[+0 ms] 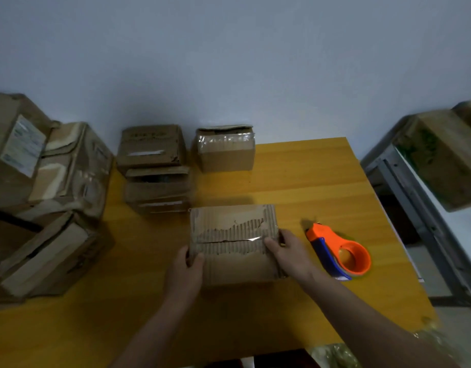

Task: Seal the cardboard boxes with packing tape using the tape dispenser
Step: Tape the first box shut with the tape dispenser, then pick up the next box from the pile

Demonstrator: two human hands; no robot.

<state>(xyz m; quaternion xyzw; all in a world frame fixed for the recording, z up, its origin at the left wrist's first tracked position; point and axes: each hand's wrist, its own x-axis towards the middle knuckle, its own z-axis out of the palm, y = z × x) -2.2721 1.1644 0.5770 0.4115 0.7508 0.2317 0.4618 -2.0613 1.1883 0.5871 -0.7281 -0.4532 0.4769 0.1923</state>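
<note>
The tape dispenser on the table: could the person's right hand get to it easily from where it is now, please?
Probably yes. The tape dispenser lies just right of the right hand, with only bare table between them. That hand would first have to let go of the box it grips.

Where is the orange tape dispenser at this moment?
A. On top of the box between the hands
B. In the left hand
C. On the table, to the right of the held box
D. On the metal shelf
C: the tape dispenser lies on the yellow table, beside the right hand, untouched.

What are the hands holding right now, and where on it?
Both grip the torn cardboard box: the left hand at its left edge, the right hand at its right edge. The tape dispenser lies untouched.
</note>
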